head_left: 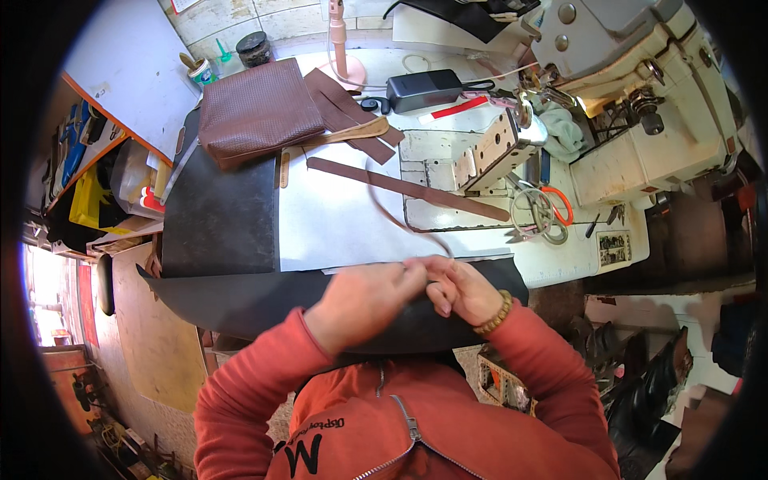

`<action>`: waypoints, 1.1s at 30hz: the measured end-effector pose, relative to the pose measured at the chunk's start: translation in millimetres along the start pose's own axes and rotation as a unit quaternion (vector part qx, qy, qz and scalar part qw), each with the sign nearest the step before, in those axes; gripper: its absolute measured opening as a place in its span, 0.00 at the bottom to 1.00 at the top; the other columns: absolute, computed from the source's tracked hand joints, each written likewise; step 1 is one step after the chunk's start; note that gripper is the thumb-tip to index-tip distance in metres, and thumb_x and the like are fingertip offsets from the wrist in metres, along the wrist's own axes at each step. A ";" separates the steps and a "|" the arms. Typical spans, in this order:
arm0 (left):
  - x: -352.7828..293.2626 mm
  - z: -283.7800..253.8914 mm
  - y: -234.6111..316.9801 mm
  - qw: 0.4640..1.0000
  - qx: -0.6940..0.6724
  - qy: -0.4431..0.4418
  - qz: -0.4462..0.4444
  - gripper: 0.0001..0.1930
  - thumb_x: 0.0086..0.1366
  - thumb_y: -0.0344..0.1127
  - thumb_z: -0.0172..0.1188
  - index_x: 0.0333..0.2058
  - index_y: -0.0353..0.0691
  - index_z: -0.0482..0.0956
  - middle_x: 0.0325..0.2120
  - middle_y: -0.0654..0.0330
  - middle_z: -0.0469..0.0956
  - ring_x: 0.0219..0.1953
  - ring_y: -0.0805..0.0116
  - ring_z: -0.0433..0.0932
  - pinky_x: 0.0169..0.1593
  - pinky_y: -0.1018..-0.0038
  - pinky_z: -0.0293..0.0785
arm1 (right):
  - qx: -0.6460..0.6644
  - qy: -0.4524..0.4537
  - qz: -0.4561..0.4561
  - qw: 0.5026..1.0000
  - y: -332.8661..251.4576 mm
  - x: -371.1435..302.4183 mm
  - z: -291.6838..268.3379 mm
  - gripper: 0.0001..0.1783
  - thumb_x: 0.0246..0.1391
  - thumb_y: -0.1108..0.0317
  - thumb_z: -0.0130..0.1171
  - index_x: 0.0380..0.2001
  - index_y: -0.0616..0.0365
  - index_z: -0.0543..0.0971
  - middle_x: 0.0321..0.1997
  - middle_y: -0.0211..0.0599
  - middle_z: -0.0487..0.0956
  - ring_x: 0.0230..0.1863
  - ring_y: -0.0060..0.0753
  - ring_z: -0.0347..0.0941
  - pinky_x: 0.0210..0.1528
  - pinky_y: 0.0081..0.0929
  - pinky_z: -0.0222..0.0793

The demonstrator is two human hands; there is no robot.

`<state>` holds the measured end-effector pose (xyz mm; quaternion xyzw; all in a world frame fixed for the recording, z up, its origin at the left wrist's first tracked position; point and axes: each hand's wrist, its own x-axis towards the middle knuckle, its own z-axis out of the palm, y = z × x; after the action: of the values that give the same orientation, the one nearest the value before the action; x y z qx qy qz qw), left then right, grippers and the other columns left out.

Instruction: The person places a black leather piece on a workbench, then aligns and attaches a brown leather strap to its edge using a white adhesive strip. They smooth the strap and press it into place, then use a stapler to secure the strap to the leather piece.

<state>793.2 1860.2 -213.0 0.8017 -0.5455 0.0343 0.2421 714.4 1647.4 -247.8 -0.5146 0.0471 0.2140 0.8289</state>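
Note:
My left hand [364, 300] is closed, slightly blurred, with its fingertips meeting those of my right hand [468, 294] above the near table edge. The right hand's fingers are curled in a pinch. A thin brown leather strip [390, 214] curves over the white sheet [336, 216] and runs up to the fingers of both hands; its end is hidden there. Beyond it lies a wider, flat brown leather strip [408, 187], slanting across the sheet toward the sewing machine bed [436, 214]. Black sheet material [264, 300] hangs over the near edge below my hands.
A brown textured leather bag [260, 112] lies at the back left, beside brown leather pieces [352, 108] and a wooden-looking tool. A sewing machine [640, 96] stands at the right. Orange-handled scissors [560, 206] lie near it. A black box [424, 90] sits at the back.

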 end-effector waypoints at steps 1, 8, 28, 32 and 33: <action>-2.3 0.1 12.7 0.999 0.023 -0.027 0.038 0.18 0.57 0.30 0.55 0.48 0.45 0.74 0.24 0.65 0.71 0.23 0.67 0.75 0.25 0.68 0.70 | 0.069 0.009 0.004 0.998 -0.7 2.0 3.0 0.30 0.67 0.47 0.49 0.61 0.60 0.70 0.37 0.32 0.80 0.24 0.15 0.67 0.24 0.15 0.59; -45.2 -14.3 -13.0 0.990 0.116 0.014 -0.076 0.11 0.57 0.30 0.56 0.40 0.44 0.73 0.22 0.63 0.68 0.23 0.67 0.74 0.26 0.71 0.69 | 0.218 0.091 -0.103 0.966 -8.1 -9.0 -28.3 0.15 0.59 0.73 0.57 0.49 0.52 0.76 0.28 0.26 0.76 0.17 0.15 0.58 0.25 0.17 0.58; -50.1 -24.3 -52.5 0.941 0.161 0.152 -0.254 0.23 0.54 0.23 0.63 0.52 0.41 0.79 0.42 0.53 0.73 0.44 0.53 0.74 0.48 0.62 0.72 | -0.248 0.429 -0.297 0.816 -10.7 -27.1 -74.3 0.15 0.57 0.78 0.58 0.49 0.61 0.75 0.49 0.35 0.77 0.50 0.30 0.74 0.56 0.28 0.69; -39.1 -15.3 -17.3 0.972 0.102 0.129 -0.165 0.26 0.54 0.25 0.63 0.54 0.38 0.75 0.53 0.48 0.71 0.53 0.48 0.71 0.57 0.60 0.68 | -0.447 0.465 -0.305 0.701 -8.2 -39.4 -71.9 0.18 0.53 0.76 0.61 0.49 0.62 0.75 0.51 0.36 0.76 0.50 0.33 0.72 0.55 0.30 0.67; -36.4 -6.0 -4.2 0.985 0.041 0.112 -0.124 0.24 0.54 0.26 0.63 0.53 0.38 0.75 0.52 0.49 0.72 0.52 0.50 0.72 0.56 0.61 0.69 | -0.443 0.474 -0.276 0.709 -2.8 -46.1 -74.6 0.17 0.54 0.76 0.61 0.48 0.61 0.75 0.50 0.35 0.76 0.48 0.31 0.71 0.53 0.30 0.67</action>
<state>783.5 1895.1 -220.9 0.8632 -0.4099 0.1155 0.2712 684.5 1567.1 -266.5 -0.8467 0.1899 -0.3003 0.3960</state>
